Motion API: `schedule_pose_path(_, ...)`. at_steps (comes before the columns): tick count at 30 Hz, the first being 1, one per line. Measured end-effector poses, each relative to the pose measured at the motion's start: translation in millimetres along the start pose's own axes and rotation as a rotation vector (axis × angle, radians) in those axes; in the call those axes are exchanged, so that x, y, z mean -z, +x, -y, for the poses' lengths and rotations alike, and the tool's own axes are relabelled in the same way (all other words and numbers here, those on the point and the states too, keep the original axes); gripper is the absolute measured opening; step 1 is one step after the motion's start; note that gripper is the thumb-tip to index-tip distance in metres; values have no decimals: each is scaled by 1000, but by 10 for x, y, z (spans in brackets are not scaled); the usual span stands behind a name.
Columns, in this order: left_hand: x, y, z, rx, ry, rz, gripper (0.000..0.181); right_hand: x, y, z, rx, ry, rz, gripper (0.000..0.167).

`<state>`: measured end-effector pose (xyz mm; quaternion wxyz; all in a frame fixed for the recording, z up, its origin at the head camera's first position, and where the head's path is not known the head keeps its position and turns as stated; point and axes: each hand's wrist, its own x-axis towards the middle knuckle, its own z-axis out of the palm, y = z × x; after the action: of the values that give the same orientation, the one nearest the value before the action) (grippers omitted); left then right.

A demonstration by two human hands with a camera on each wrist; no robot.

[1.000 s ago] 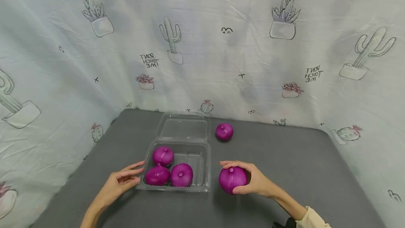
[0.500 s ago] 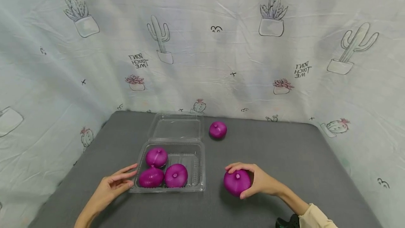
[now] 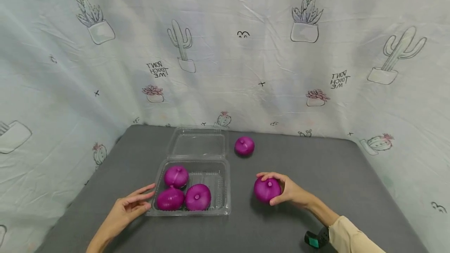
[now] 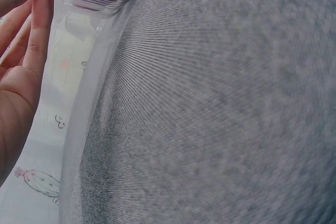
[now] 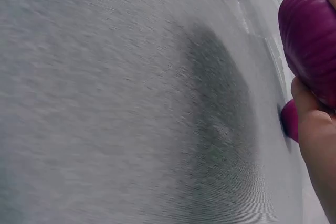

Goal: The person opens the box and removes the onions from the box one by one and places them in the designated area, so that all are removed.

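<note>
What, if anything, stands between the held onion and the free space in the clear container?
Only the right rim of the container, which the held onion would need to cross. The lid lies open, and the loose onion sits farther back, off the direct line.

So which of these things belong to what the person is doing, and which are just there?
Part of the job:
- red onion held in the right hand
- open clear plastic clamshell container, left hand at its edge
- three onions inside it
- probably the lone onion beyond

Just there:
- cactus-print curtain
- grey tabletop
- black device by the right sleeve
</note>
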<state>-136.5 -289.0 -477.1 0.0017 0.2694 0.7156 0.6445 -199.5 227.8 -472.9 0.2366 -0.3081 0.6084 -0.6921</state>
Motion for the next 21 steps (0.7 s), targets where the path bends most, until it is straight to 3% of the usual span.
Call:
schedule_pose_path(16,6,-15,16,21,39,-18,33,604,291,-137,-35,-21,-33,49)
schedule_pose_path(21,-3,-10,12,19,37,-13,34,765,405,-184,-76,-29,-86,47)
